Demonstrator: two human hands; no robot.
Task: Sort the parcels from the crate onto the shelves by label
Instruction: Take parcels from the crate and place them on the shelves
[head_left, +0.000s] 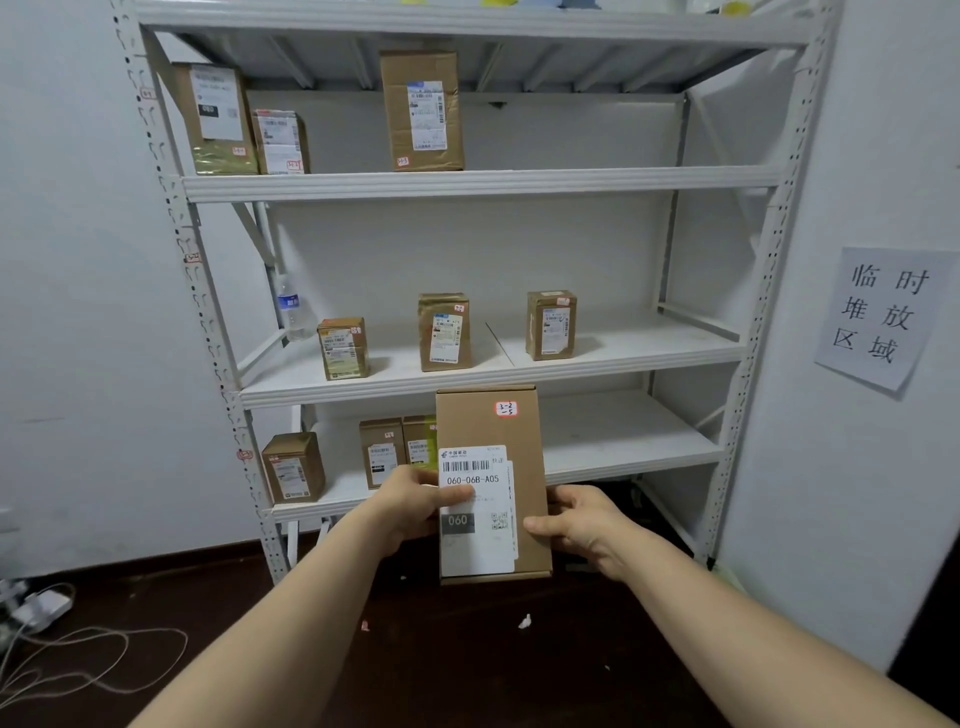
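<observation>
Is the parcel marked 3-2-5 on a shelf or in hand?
In hand. The parcel is held upright in front of the shelving, with the left hand and right hand gripping its sides.

- A single wide-angle camera sits on the person's head, looking forward and somewhat down.
- The left hand (410, 501) and right hand (582, 525) show close up, low in the middle of the view, holding a box (493, 426).
- The shelves (483, 184) stand just beyond the hands, square to the camera; dark floor (467, 649) lies beneath the hands.
</observation>
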